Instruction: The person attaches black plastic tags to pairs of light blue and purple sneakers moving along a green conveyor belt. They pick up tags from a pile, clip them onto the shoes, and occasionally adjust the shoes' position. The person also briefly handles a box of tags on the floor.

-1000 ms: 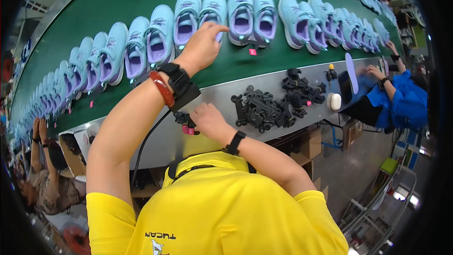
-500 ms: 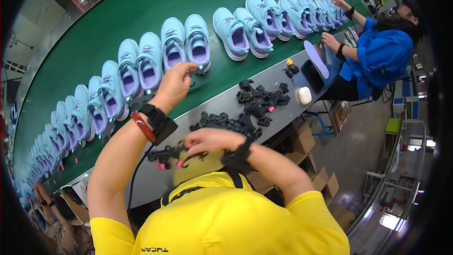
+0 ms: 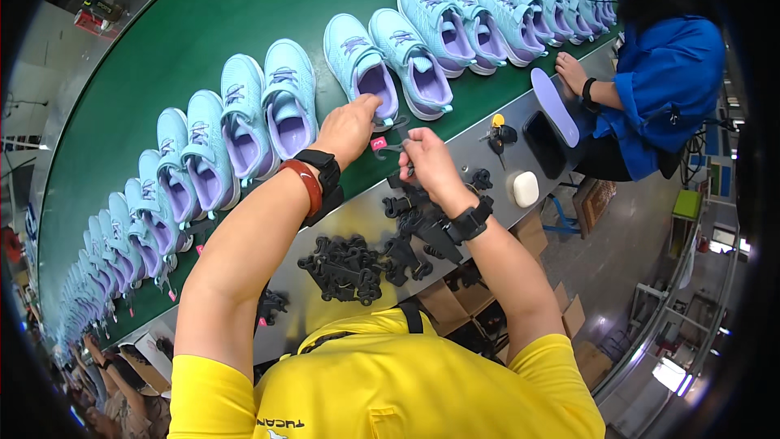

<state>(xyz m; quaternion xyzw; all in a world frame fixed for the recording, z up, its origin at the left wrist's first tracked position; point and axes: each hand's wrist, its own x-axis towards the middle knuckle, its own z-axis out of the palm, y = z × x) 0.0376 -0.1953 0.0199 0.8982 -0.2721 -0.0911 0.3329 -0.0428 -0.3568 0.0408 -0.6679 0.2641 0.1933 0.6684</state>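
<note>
My left hand (image 3: 348,128) is closed at the heel of a light blue sneaker (image 3: 352,47) with a lilac lining, its fingertips at the heel's rim. Just right of it, my right hand (image 3: 431,164) pinches a black plastic shoe hanger with a hooked end. A pink tag (image 3: 379,143) sits on this hanger, between the two hands and close to the sneaker's heel. The matching sneaker (image 3: 411,65) stands to the right, toe pointing away. Below my right hand, more black hangers (image 3: 345,268) lie heaped on the metal ledge (image 3: 292,309).
Pairs of the same sneakers line the green belt (image 3: 203,41) on both sides. A lilac insole (image 3: 554,107), a phone (image 3: 544,145), keys (image 3: 498,135) and a white case (image 3: 526,189) lie on the ledge. A co-worker in blue (image 3: 670,89) sits at the right; cardboard boxes (image 3: 459,297) stand below.
The sneakers have shifted left along the ledge. My left hand has moved right to another pair; my right hand has risen from near the heap with a hanger. The co-worker reaches farther forward.
</note>
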